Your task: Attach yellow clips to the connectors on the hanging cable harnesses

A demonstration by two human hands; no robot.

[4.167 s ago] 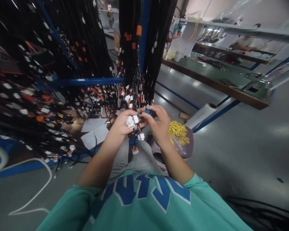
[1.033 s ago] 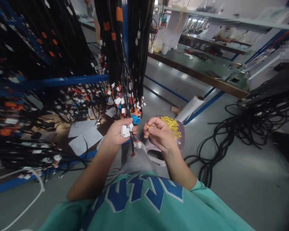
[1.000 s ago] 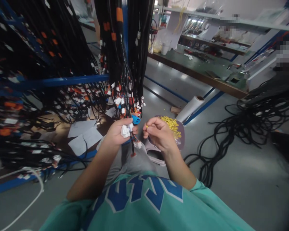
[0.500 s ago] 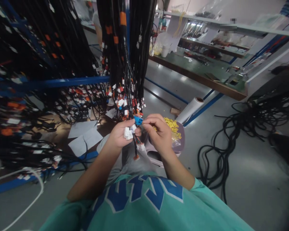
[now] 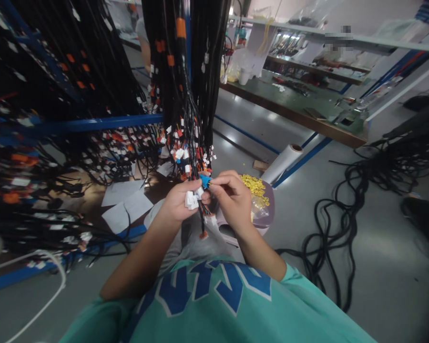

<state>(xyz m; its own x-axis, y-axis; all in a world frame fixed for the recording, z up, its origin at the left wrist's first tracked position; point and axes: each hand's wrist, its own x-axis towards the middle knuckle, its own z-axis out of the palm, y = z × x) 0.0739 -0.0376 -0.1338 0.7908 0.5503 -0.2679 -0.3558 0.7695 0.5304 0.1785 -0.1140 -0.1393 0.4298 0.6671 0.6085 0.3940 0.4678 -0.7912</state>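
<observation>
While left fingers point(image 5: 192, 185) grip chunky blue plastic connector point(image 5: 205, 180) | right fingers point(image 5: 227, 180) touch it

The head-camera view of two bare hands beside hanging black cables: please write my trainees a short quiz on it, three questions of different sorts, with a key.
1. Multiple choice. Besides white plastic connectors, what does the left hand hold?
A) a sheet of white paper
B) a blue plastic connector
C) a roll of film

2. True or false? Many small yellow plastic pieces lie on the mauve plastic stool.

3. Short answer. Which hand is nearer to those yellow pieces?

Key: 1. B. 2. True. 3. The right hand.
</observation>
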